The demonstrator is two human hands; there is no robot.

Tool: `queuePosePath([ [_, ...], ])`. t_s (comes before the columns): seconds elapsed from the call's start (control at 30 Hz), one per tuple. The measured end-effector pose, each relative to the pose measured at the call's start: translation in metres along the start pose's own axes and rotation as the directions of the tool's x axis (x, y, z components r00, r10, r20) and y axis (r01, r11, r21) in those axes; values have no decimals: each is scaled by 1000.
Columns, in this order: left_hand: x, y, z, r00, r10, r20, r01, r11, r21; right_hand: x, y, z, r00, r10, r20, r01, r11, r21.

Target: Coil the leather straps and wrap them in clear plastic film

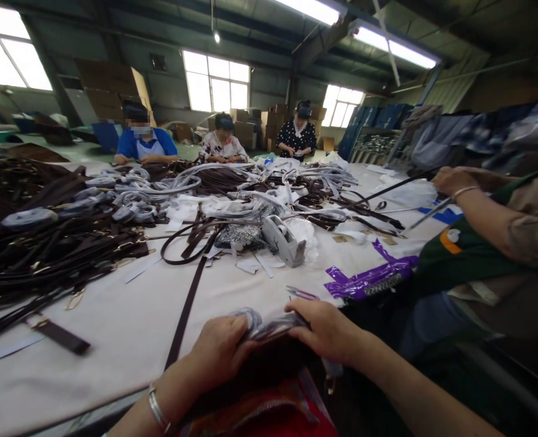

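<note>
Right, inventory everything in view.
Table: one, white, centre
Straps: many, dark brown, mostly left
Wrapped coils: several, grey, centre
Tape dispenser: one, grey, centre
Packet: one, purple, table's right
Tool: one, partly pink, near hands
Windows: three, white, rear
Boxes: many, brown, background
Lights: three, white, ceiling
People: four, mixed clothes, opposite and right
Cloth: one, mostly red, bottom
Bundle: one, grey, between hands
Left hand: one, braceleted, on bundle
Right hand: one, bare, on bundle

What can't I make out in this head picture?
Head view: most fingertips of the left hand, hidden by the hand itself and the grey bundle.
Head view: the pink tool's exact type; too small, beside the right hand.
Head view: the red cloth's full extent, cut off by the bottom edge.
Head view: what the blue-shirted co-worker handles; too small.
</note>
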State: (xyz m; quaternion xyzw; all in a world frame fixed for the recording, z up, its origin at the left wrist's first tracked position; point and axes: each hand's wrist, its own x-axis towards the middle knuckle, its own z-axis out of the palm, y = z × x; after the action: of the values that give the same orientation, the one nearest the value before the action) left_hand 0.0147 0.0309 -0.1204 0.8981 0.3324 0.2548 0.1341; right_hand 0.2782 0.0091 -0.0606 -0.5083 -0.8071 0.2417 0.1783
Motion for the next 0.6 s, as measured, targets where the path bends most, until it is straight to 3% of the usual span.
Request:
queuePosePath([
  [0.07, -1, 9, -4, 980, -76, 186, 117, 968, -224, 6, 5, -8, 989, -146, 12, 144, 950, -278],
  [0.17, -1, 23, -10, 921, -108, 375, 328, 736, -593, 15, 10, -9, 958, -282, 46, 280, 896, -345],
  [0.27, -3, 32, -14, 888, -113, 447, 455, 373, -809, 16, 12, -1, 937, -349, -4, 342, 918, -202],
  [0.37, -7, 38, -17, 889, -138, 436, 448, 73, -891, 11, 11, 9, 918, -380, -118, 378, 925, -41],
  [0.5, -4, 48, -21, 910, -200, 365, 340, -149, -929, 10, -4, 34, 912, -338, -233, 390, 891, 233],
  [0.6, 2, 55, -20, 921, -245, 303, 229, -290, -929, 14, -27, 61, 945, -190, -266, 316, 738, 596],
])
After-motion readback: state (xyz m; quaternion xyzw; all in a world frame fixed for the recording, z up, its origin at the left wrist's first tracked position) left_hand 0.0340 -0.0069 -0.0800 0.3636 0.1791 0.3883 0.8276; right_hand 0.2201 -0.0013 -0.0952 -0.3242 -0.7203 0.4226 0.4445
